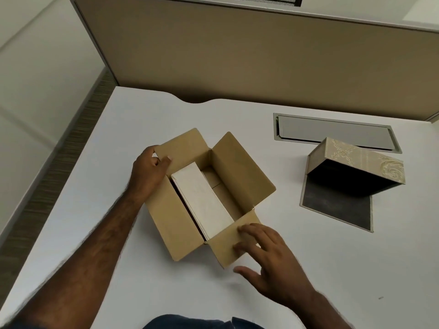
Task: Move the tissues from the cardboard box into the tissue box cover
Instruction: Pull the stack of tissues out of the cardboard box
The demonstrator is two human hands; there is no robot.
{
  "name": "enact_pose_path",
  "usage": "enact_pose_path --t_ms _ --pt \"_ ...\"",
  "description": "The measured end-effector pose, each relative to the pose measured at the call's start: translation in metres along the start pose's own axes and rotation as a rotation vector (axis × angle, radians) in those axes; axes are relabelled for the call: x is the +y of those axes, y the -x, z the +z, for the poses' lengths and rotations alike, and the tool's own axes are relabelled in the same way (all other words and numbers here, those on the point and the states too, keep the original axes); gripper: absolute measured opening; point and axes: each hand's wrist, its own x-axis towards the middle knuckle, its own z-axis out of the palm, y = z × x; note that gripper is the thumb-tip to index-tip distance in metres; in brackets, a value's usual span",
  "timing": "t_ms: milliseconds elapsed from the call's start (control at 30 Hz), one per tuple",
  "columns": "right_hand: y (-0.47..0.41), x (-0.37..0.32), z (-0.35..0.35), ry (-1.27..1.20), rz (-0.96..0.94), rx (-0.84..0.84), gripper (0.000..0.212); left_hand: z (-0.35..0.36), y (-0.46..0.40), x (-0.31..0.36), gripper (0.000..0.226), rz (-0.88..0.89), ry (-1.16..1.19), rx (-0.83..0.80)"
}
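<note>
At six o'clock, nearest the camera, a patch of dark blue clothing (pixel 190 322) shows at the frame's edge. Just beyond it, at about five o'clock, the right hand (pixel 273 260) lies palm down, its fingers (pixel 247 230) spread and resting on the near end flap of the cardboard box (pixel 180 217), the thumb out to the side over the bench (pixel 118 269); it grips nothing. The left forearm runs up from seven o'clock towards the centre, wrist bent, and the left hand (pixel 148 170) pinches the far left flap of the box between thumb and curled fingers, holding it folded back.

The box sits at the centre of the view with all four flaps open. Inside, along its left wall, lies the white stack of tissues (pixel 202 200), and beside it the box floor is bare.

The step in hand looks like opening and steadying the box; the tissues have not been lifted. The next move calls for one hand to reach in and take the stack by its long sides, keeping it from fanning apart, while the other holds the box down.

At three o'clock, well apart from the cardboard box, the patterned tissue box cover (pixel 356 167) stands hinged open over its dark base, ready to receive the stack. Behind it a grey cable hatch (pixel 332 131) is set into the bench.
</note>
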Motion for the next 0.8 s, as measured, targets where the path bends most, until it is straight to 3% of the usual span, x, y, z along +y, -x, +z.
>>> enact_pose_path --t_ms 100,267,400,600,700,800 --pt "-0.007 -0.007 -0.008 -0.087 0.056 0.006 0.052 0.005 0.0 -0.003 0.067 -0.071 -0.032 0.006" --pt "-0.052 -0.021 -0.049 -0.503 0.324 0.188 0.055 0.0 0.026 0.002 0.073 0.061 -0.114 0.098" --pt "-0.116 -0.028 -0.06 -0.77 0.479 -0.048 0.066 0.0 0.057 0.003 0.074 0.165 -0.215 0.177" --pt "-0.184 -0.026 -0.012 -0.684 0.671 -0.434 0.065 0.008 0.075 0.002 0.069 0.16 -0.252 0.137" --pt "-0.199 -0.022 0.01 -0.715 0.761 -0.489 0.112 0.008 0.075 0.003 0.07 0.177 -0.252 0.141" --pt "-0.209 -0.019 0.022 -0.685 0.81 -0.449 0.112 0.008 0.073 0.003 0.069 0.17 -0.246 0.147"
